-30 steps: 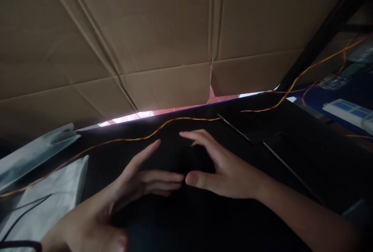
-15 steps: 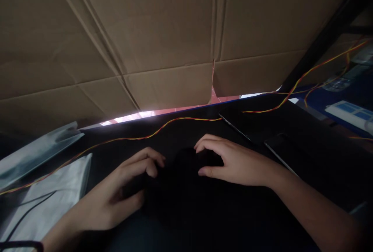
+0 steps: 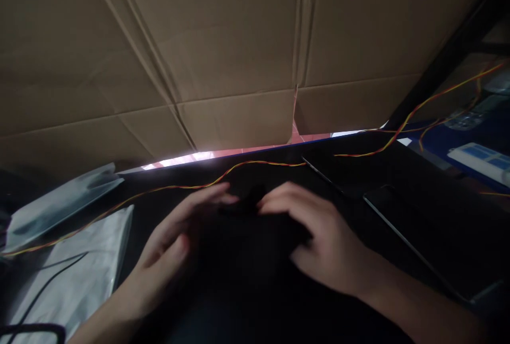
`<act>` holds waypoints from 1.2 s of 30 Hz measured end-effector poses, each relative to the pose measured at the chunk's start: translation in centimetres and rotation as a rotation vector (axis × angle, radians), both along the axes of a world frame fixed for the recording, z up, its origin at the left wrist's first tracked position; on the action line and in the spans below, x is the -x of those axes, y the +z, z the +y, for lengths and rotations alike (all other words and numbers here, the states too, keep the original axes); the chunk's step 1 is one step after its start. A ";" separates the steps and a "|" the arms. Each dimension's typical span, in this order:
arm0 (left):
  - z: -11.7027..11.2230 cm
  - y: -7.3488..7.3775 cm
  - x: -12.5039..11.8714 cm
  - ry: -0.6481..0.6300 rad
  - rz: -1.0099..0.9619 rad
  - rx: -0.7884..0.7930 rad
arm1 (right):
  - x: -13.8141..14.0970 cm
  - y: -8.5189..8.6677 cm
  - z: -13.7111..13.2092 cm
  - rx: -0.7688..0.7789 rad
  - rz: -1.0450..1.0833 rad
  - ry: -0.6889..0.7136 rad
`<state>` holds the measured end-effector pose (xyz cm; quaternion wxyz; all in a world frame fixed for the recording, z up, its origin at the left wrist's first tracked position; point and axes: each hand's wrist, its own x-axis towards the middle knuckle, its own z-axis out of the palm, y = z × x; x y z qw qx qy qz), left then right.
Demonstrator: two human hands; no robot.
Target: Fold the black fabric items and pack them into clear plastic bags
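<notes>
My left hand [image 3: 169,248] is at the left over the black surface. Its fingers stretch forward and its thumb stands apart. Opposite it, my right hand [image 3: 322,238] is blurred, with the fingers bent inward and the thumb lower down. A small dark lump [image 3: 251,201] shows between the two hands, close to the right fingertips. It is too dark to name, and I cannot tell whether the right hand grips it. Below the hands everything is nearly black.
Brown cardboard [image 3: 235,41] stands behind the table [image 3: 215,291]. A red-and-yellow twisted wire [image 3: 247,162] crosses the back. Clear plastic bags [image 3: 64,211] and a white packet [image 3: 85,269] lie left. Two dark flat devices, one nearer [image 3: 422,238], one farther [image 3: 330,166], lie right, beyond them a white-and-blue object [image 3: 482,161].
My left fingers have straightened and reached forward. My right hand has turned and its thumb has drawn back to the right and down. The view has shifted slightly.
</notes>
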<state>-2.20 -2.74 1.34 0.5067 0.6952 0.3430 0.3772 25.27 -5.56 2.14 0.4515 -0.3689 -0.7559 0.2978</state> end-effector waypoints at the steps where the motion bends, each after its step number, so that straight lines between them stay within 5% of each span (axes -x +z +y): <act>1: 0.3 -0.3 0.0 0.030 0.016 -0.058 | -0.2 0.1 0.2 0.092 0.120 -0.090; 5: 1.2 -1.1 -0.6 -0.074 0.335 -0.347 | -1.6 -0.8 -0.3 0.602 0.534 -0.271; 8: 1.5 -1.0 -0.8 -0.275 0.625 -0.430 | -3.1 -3.4 -2.8 0.750 0.518 -0.427; 13: 1.6 0.2 0.3 -0.380 0.685 -0.374 | -4.4 -6.4 -6.9 0.165 0.129 -0.948; 16: 1.9 1.1 0.9 -0.441 0.703 -0.363 | -4.0 -5.6 -7.1 -0.033 -0.248 -0.842; 19: 2.4 1.2 0.8 -0.466 0.764 -0.368 | -3.5 -4.5 -6.3 -0.072 -0.593 -0.537; 21: 2.7 0.8 0.8 -0.453 0.822 -0.390 | -3.7 -4.3 -6.0 -0.082 -0.695 -0.466; 32: 3.4 -0.6 1.6 -0.177 0.958 -0.711 | -7.1 -7.7 -10.6 -0.051 -0.596 -0.979; 34: 3.4 -0.9 1.4 -0.104 0.961 -0.774 | -6.9 -7.0 -10.7 -0.139 -0.639 -1.006; 36: 3.4 -1.0 1.3 0.003 0.953 -0.813 | -6.3 -5.9 -10.5 -0.213 -0.706 -0.884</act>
